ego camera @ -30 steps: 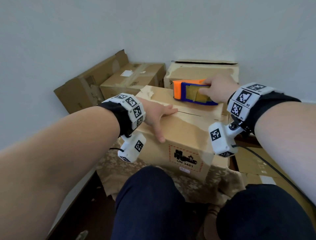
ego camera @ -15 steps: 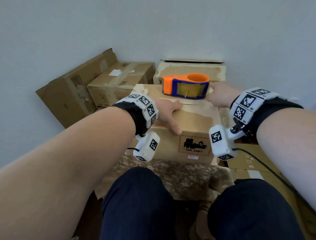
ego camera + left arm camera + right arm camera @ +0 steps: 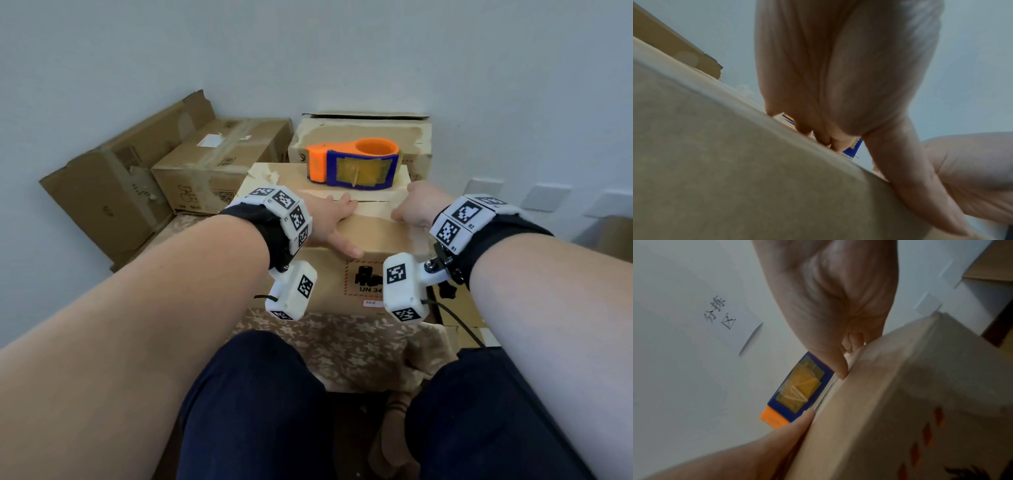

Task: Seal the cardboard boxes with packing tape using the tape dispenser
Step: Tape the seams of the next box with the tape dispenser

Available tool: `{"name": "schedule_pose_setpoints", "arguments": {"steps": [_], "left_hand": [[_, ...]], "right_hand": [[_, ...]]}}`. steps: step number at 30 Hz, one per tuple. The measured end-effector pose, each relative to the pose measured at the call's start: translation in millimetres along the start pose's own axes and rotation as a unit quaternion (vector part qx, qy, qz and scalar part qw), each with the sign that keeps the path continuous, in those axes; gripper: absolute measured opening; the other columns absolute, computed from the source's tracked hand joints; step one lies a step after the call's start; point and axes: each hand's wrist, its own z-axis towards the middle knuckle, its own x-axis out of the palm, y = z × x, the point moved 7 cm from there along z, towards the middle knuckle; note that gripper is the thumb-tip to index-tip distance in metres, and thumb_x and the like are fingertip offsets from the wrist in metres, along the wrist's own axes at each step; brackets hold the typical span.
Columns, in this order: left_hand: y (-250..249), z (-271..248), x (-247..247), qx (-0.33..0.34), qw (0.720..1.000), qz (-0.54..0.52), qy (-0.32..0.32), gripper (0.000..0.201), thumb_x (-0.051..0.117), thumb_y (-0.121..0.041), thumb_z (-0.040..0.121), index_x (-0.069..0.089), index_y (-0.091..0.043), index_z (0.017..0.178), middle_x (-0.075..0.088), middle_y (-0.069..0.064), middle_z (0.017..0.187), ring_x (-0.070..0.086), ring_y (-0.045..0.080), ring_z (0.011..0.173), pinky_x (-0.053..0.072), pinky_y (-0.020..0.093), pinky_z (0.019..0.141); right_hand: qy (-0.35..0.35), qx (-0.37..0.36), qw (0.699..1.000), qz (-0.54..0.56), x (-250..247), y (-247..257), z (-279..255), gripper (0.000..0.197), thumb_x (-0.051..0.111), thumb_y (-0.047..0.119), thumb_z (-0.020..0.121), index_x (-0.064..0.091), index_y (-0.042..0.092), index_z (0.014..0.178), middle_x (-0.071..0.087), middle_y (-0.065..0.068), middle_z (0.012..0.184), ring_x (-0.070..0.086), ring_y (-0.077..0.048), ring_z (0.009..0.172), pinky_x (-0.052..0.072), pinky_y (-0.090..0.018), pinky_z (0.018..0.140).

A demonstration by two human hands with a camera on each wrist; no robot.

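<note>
A brown cardboard box (image 3: 373,228) with a red-framed label stands right in front of me; its top seam runs left to right. The orange and blue tape dispenser (image 3: 352,164) lies free on the far part of the lid, also seen in the right wrist view (image 3: 797,392). My left hand (image 3: 329,219) lies flat on the lid's near left, thumb over the front edge. My right hand (image 3: 419,205) rests on the lid at the right with fingers curled under, the thumb tip touching the cardboard (image 3: 900,402), holding nothing.
Behind the box stands another carton (image 3: 359,130). At the back left sit a taped carton (image 3: 219,161) and a leaning one (image 3: 102,192). A floral cloth (image 3: 342,342) covers the support under the box. Flat cardboard (image 3: 459,308) lies at the right. My knees are close below.
My right hand has let go of the tape dispenser, left it on the far part of the lid, and drawn back to the lid's right. The left hand has stayed on the box.
</note>
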Motion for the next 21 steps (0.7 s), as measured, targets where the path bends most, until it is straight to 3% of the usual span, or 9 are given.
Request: {"name": "schedule_pose_setpoints", "arguments": {"steps": [2, 5, 7, 11, 14, 19, 21], "left_hand": [[-0.9, 1.1, 1.2, 0.005, 1.000, 0.009, 0.000, 0.106, 0.054, -0.066, 0.081, -0.010, -0.019, 0.152, -0.014, -0.002, 0.160, -0.002, 0.017, 0.148, 0.008, 0.045, 0.119], [-0.5, 2.2, 1.9, 0.005, 1.000, 0.016, 0.004, 0.106, 0.052, -0.067, 0.081, -0.010, -0.019, 0.152, -0.014, -0.002, 0.159, -0.002, 0.018, 0.148, 0.008, 0.047, 0.119], [0.0, 2.2, 2.9, 0.004, 1.000, 0.016, 0.007, 0.106, 0.051, -0.068, 0.080, -0.010, -0.019, 0.152, -0.014, -0.003, 0.159, -0.003, 0.018, 0.148, 0.009, 0.047, 0.119], [-1.3, 1.9, 3.5, 0.006, 1.000, 0.016, 0.010, 0.105, 0.052, -0.066, 0.081, -0.010, -0.019, 0.152, -0.015, -0.002, 0.159, -0.003, 0.018, 0.147, 0.008, 0.047, 0.119], [-1.8, 1.0, 3.1, 0.007, 1.000, 0.017, 0.012, 0.105, 0.051, -0.066, 0.081, -0.010, -0.019, 0.152, -0.015, -0.002, 0.159, -0.003, 0.019, 0.148, 0.010, 0.049, 0.119], [-2.9, -2.4, 2.2, 0.003, 1.000, 0.023, -0.002, 0.104, 0.052, -0.066, 0.082, -0.009, -0.018, 0.152, -0.013, -0.002, 0.160, -0.002, 0.019, 0.148, 0.009, 0.047, 0.119], [-2.3, -4.2, 0.4, -0.012, 1.000, 0.028, -0.009, 0.107, 0.053, -0.068, 0.080, -0.007, -0.018, 0.153, -0.011, -0.003, 0.160, 0.000, 0.021, 0.148, 0.009, 0.050, 0.117]], "right_hand": [[-0.003, 0.007, 1.000, -0.023, -1.8, -0.2, -0.9, 0.032, 0.047, 0.020, 0.099, 0.057, -0.001, 0.120, 0.061, -0.016, 0.123, 0.058, -0.030, 0.113, 0.046, -0.033, 0.090], [-0.009, 0.006, 1.000, 0.003, 0.6, -6.1, 5.5, 0.029, 0.053, 0.023, 0.095, 0.058, 0.003, 0.114, 0.064, -0.014, 0.115, 0.060, -0.029, 0.105, 0.044, -0.032, 0.078], [-0.006, 0.014, 0.999, 0.032, 3.4, -9.4, 8.6, 0.030, 0.055, 0.025, 0.094, 0.059, 0.003, 0.114, 0.065, -0.013, 0.111, 0.061, -0.029, 0.100, 0.045, -0.032, 0.077], [0.024, 0.031, 0.993, 0.113, 14.5, -18.6, 15.3, 0.038, 0.055, 0.032, 0.095, 0.056, 0.004, 0.120, 0.066, -0.014, 0.112, 0.063, -0.031, 0.100, 0.050, -0.040, 0.092], [0.056, 0.027, 0.988, 0.139, 23.6, -24.6, 20.9, 0.047, 0.052, 0.042, 0.094, 0.054, 0.004, 0.121, 0.065, -0.016, 0.112, 0.063, -0.035, 0.102, 0.049, -0.047, 0.095], [0.079, 0.015, 0.982, 0.168, 32.4, -31.1, 25.0, 0.052, 0.051, 0.044, 0.094, 0.056, 0.003, 0.125, 0.060, -0.019, 0.126, 0.058, -0.036, 0.116, 0.045, -0.047, 0.101], [0.083, 0.019, 0.988, 0.131, 25.0, -27.5, 9.8, 0.049, 0.044, 0.047, 0.097, 0.057, 0.003, 0.116, 0.062, -0.016, 0.117, 0.059, -0.033, 0.107, 0.045, -0.041, 0.098]]}}
